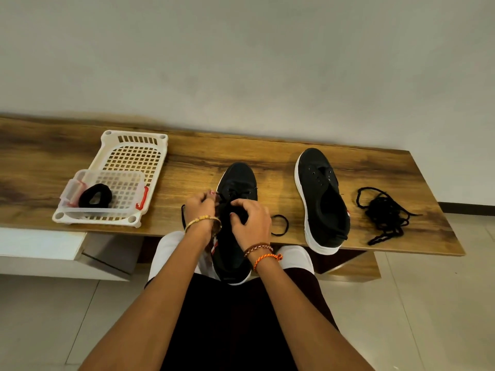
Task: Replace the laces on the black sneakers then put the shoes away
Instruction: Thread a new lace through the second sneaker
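A black sneaker (237,183) with a white sole lies toe-away at the middle of the wooden bench (187,162), its heel over the front edge above my lap. My left hand (201,208) pinches a black lace at the shoe's left eyelets. My right hand (250,219) is curled over the tongue, gripping the lace there. Loops of that lace (281,224) trail out on both sides. A second black sneaker (321,202) lies unlaced to the right. A tangled pile of black laces (385,214) sits further right.
At the left stands a white slotted basket (134,156) holding a clear plastic box (117,188) with a coiled black lace (95,196) inside. A white wall runs behind the bench. Tiled floor lies below, with a white ledge (40,242) at the lower left.
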